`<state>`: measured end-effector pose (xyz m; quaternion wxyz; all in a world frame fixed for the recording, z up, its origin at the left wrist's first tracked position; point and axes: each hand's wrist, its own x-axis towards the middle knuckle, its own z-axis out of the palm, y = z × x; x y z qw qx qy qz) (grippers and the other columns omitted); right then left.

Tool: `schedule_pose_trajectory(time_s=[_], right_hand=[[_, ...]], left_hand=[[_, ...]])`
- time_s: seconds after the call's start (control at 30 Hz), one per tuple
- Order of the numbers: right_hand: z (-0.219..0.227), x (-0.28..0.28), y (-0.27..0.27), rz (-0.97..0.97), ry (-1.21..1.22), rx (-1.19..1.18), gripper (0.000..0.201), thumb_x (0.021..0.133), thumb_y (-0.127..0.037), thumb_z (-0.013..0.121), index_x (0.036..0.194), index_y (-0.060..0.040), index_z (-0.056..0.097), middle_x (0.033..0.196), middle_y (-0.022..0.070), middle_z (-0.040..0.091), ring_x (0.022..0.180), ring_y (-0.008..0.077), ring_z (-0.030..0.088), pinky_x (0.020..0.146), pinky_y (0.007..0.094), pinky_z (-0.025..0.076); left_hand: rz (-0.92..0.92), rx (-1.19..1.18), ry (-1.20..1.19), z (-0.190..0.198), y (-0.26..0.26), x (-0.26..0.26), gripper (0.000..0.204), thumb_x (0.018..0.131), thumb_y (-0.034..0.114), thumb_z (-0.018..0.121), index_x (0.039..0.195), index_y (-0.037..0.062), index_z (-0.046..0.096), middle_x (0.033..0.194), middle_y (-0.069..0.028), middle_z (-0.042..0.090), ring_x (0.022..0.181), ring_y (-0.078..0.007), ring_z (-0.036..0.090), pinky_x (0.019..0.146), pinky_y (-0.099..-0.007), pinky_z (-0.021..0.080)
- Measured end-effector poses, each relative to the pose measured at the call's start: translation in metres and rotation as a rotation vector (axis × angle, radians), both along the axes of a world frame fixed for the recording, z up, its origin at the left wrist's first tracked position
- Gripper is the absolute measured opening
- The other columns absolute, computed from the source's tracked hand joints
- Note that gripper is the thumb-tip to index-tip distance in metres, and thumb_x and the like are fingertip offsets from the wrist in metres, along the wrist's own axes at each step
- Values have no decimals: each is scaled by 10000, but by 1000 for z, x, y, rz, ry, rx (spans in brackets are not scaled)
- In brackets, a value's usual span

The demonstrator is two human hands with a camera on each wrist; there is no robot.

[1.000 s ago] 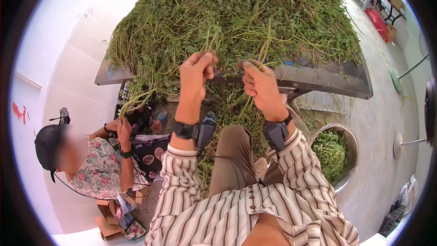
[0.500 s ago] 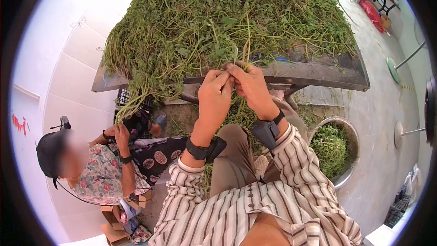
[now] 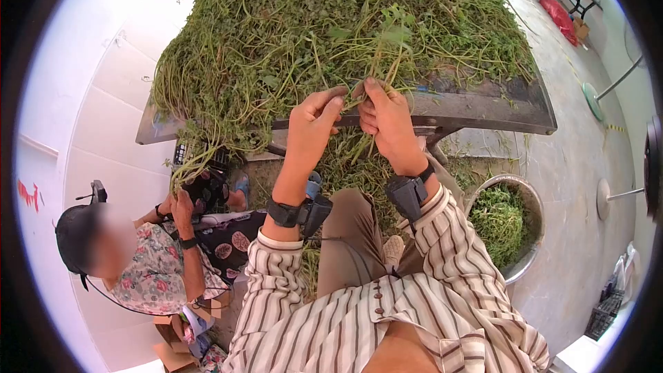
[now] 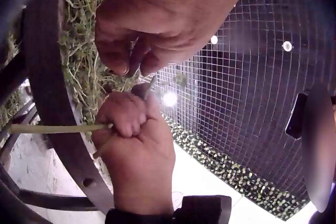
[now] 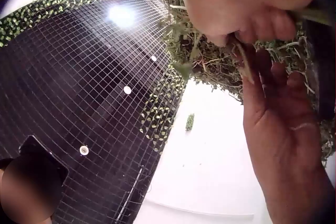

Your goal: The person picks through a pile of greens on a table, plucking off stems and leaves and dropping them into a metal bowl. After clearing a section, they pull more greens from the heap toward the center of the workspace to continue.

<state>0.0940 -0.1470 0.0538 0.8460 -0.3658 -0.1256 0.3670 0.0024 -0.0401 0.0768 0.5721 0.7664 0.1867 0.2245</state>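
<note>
Both hands work at the bench's (image 3: 483, 107) near edge; the right hand (image 3: 387, 121) has curled fingers pinching a sprig of greens (image 3: 387, 41) standing off the heap (image 3: 331, 21); the left hand (image 3: 311, 128) pinches its lower stem; light, floppy, bruises easily, so I'd grip low on the firmer stalk.

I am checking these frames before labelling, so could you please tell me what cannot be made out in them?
- Sprig: in the head view the right hand hides its lower stem.
- Left hand: whether its fingertips grip a stem is unclear; in the right wrist view they blur into the greens.
- Metal bowl: its inner side is hidden by the striped sleeve.
- Table: its top is buried under the greens.
</note>
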Motion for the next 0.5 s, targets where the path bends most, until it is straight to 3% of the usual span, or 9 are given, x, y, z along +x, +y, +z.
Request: schedule_pose_trajectory(time_s=[0.17,0.23,0.33,0.5], right_hand=[[2,-9,0,148,-17,3,252,912,-283,521,764,-80,530,513,-84,297,405,23,253,376,199,206],[3,-14,-1,202,-11,2,249,909,-282,527,756,-85,524,515,-83,303,406,21,262,376,198,206],[7,-19,-1,215,5,-13,235,904,-274,528,760,-89,521,527,-80,328,409,17,274,375,194,208],[10,-26,5,214,-44,-115,218,885,-245,546,740,-89,499,529,-68,345,405,20,251,368,207,192]], left_hand=[[-56,-231,-77,3,2,2,280,882,246,576,1062,39,632,700,21,519,598,-42,451,475,-204,358],[-108,-431,-24,8,2,1,245,876,245,586,989,37,649,640,43,501,538,-22,392,455,-192,286],[-131,-585,-55,11,2,-1,212,872,237,595,898,30,631,630,63,484,508,-14,345,442,-190,274],[-66,-664,-95,6,8,1,190,860,198,605,854,9,623,588,55,466,470,-10,331,392,-171,228]])
